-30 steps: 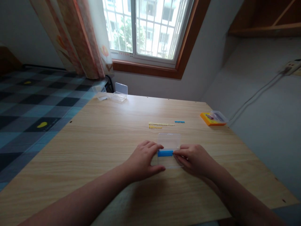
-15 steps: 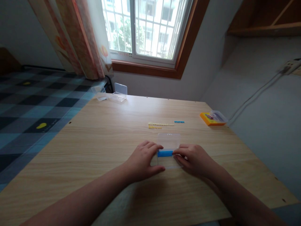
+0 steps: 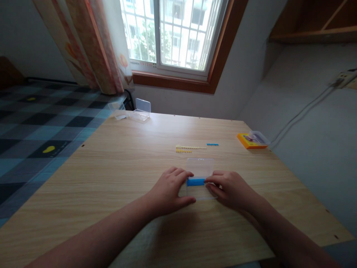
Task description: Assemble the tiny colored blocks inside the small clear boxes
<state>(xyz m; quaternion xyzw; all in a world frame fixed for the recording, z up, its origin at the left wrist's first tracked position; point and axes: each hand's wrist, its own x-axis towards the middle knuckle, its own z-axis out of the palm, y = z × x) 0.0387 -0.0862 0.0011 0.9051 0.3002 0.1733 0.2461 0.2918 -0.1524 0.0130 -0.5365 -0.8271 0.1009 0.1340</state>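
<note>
A clear plastic box (image 3: pixel 202 194) lies on the wooden table with its lid (image 3: pixel 199 166) tipped back. Inside, along the hinge side, is a bundle of thin blue strips (image 3: pixel 195 182). My left hand (image 3: pixel 171 190) grips the box's left side, fingers at the back and thumb at the front. At the right end of the strips, my right hand (image 3: pixel 230 188) has its thumb and forefinger drawn together, touching them; the fingertips partly hide that end. Beyond the box lie a row of small pale yellow pieces (image 3: pixel 192 147), a shorter deeper yellow row (image 3: pixel 183 151) and a short blue row (image 3: pixel 212 144).
Open clear boxes (image 3: pixel 141 115) stand at the table's far left corner. An orange-yellow box (image 3: pixel 251 141) with a clear case on it sits near the right edge. A checked bed (image 3: pixel 55 123) adjoins the left side, and a cable (image 3: pixel 301 109) runs down the right wall.
</note>
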